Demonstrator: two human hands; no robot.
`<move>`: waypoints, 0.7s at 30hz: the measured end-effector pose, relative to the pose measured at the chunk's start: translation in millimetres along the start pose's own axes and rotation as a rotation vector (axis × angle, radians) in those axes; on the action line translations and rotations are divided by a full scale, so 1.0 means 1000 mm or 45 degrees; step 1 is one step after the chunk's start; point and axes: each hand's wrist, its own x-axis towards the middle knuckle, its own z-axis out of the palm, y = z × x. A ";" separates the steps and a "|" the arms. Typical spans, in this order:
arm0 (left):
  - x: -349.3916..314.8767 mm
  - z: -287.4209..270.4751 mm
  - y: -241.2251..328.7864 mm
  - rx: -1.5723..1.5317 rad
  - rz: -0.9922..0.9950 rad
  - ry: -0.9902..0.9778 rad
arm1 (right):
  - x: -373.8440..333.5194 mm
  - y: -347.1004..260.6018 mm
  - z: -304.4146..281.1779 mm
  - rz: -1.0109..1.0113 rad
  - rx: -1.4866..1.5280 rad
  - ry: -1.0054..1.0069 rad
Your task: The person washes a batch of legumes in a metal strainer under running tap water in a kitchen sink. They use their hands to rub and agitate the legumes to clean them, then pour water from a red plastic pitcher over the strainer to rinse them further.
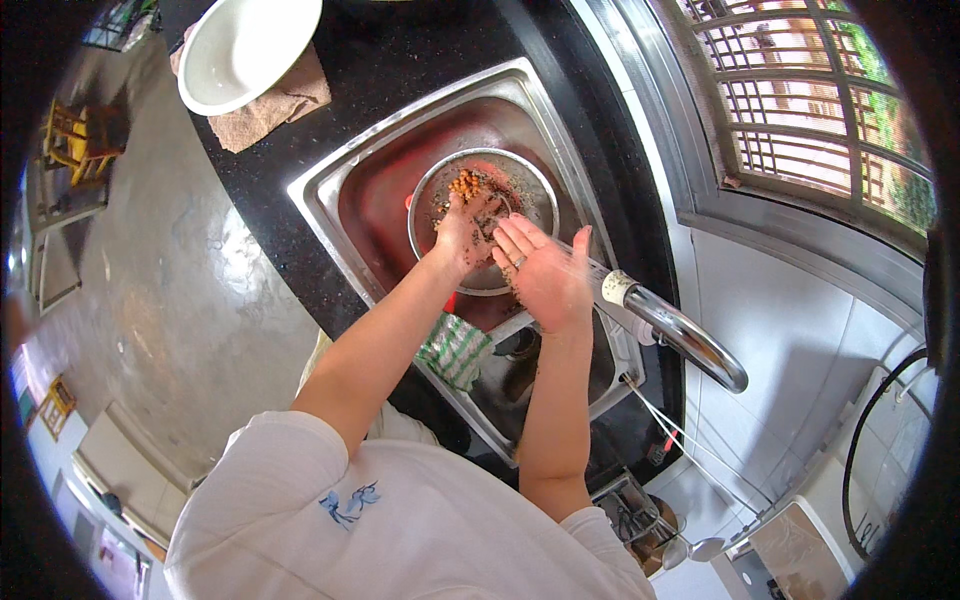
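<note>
A round metal basin (553, 205) rests in the larger bowl of the steel sink. Dark, soil-like bits and a cluster of small orange-brown round pieces (466, 184) lie inside it; I cannot make out their kind. My left hand (461, 238) reaches into the basin beside the cluster, fingers stretched over the dark bits. Turned palm up at the basin's right side, my right hand (548, 275) has its fingers extended and a ring on one. A chrome faucet (690, 345) points at the right hand, and a blurred stream of water seems to run onto it.
A green-and-white checked cloth (455, 350) hangs over the sink's near edge, beside the smaller sink bowl (515, 375). On the black counter (385, 70), a white bowl (245, 50) sits on a brown towel (290, 103). Utensils stand in a rack (635, 510) at the lower right, below a barred window.
</note>
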 end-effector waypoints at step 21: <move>-0.022 0.023 0.012 -0.001 0.020 0.149 | 0.074 0.001 -0.016 -0.243 0.216 0.351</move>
